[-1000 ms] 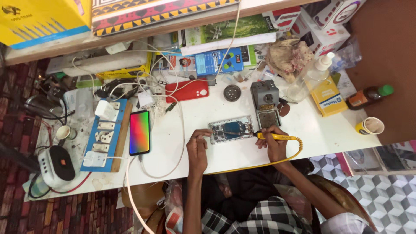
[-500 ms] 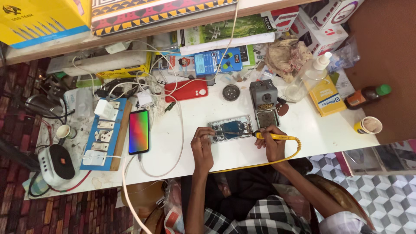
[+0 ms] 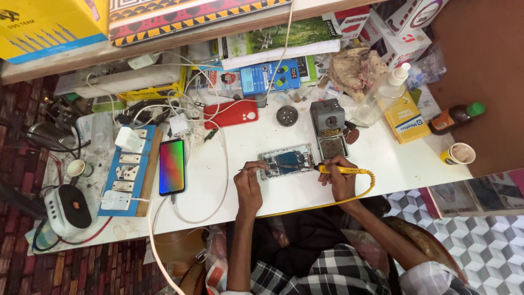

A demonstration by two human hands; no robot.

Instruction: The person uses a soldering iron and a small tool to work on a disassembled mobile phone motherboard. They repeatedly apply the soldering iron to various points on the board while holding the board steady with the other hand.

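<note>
Now my right hand (image 3: 343,183) grips a yellow soldering iron (image 3: 343,170), its tip on the opened phone (image 3: 287,161) lying mid-table (image 3: 305,191). My left hand (image 3: 248,183) pinches thin tweezers (image 3: 252,169) at the phone's left edge.

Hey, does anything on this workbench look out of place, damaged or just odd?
The opened phone lies with its back off and its boards bare between the left hand and the right hand, which holds a yellow soldering iron. White cables sprawl tangled across the white table.
</note>
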